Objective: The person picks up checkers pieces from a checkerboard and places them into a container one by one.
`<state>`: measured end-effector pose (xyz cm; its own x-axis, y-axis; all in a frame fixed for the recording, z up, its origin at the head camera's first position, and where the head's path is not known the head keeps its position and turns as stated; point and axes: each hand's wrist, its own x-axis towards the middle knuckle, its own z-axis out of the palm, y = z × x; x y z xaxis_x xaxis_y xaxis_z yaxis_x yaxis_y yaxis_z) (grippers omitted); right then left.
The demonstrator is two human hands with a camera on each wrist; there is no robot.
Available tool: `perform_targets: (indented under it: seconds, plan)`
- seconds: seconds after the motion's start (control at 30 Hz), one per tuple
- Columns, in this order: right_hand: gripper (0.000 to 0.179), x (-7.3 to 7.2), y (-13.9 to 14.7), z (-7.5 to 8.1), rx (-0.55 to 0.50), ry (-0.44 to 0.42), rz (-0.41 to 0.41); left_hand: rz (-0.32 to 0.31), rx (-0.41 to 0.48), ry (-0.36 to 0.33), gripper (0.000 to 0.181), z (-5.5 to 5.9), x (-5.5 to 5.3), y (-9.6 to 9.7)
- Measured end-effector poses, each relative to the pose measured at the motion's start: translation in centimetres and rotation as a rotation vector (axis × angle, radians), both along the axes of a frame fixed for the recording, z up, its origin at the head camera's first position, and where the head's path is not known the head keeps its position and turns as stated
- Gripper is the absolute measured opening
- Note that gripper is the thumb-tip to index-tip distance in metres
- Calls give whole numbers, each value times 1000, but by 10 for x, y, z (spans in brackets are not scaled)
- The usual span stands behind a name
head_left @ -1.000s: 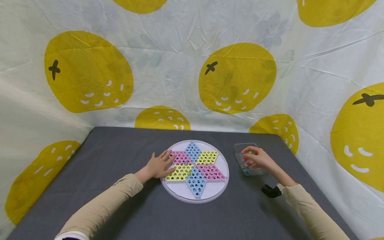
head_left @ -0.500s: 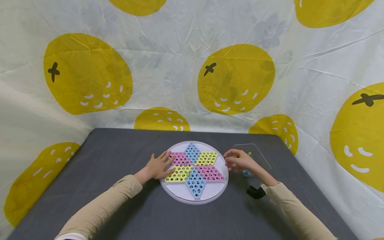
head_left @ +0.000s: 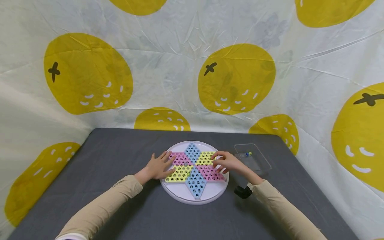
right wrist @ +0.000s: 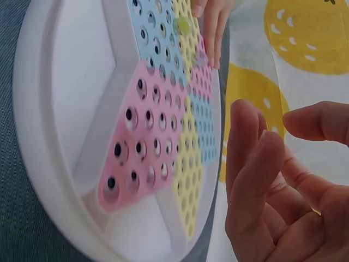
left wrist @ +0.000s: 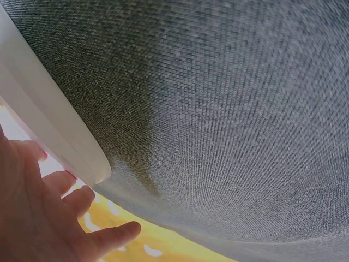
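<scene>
A round white board (head_left: 171,195) lies on the table, with a six-pointed star of blue, yellow and pink hole panels. My left hand (head_left: 156,165) rests on its left side, fingers spread; the left wrist view shows fingertips at the white rim (left wrist: 60,114). My right hand (head_left: 229,162) hovers over the board's right side, fingers bent. In the right wrist view its fingers (right wrist: 322,123) curl beside the pink panel (right wrist: 142,142); I cannot tell whether something small sits between them. A yellow-green marble (right wrist: 184,25) and a clear marble (right wrist: 200,58) sit on the star.
A clear plastic box (head_left: 267,163) stands right of the board, with a blue marble (head_left: 247,154) and a yellow-green one in it. A black wrist device (head_left: 243,192) hangs at my right sleeve. Fabric printed with yellow fruit (head_left: 237,78) rises behind the dark table (head_left: 129,143).
My right hand has moved left from the clear box to the board. Bluish marbles at the box's front end are gone from there; a blue one shows farther back. The left hand stays put.
</scene>
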<state>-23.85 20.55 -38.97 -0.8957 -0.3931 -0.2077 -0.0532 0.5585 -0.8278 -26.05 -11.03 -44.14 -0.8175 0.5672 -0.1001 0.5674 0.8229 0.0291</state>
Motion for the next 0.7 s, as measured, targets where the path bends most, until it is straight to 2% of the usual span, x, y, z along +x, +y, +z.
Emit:
perform_targets:
  seconds: [0.37,0.7]
  plan:
    - [32,-2,-25,-6,34,-26,-23,3,-14,10,62,0,0,0]
    - [31,-4,-38,-12,8,-35,16,4,-29,9,63,-4,-2,0]
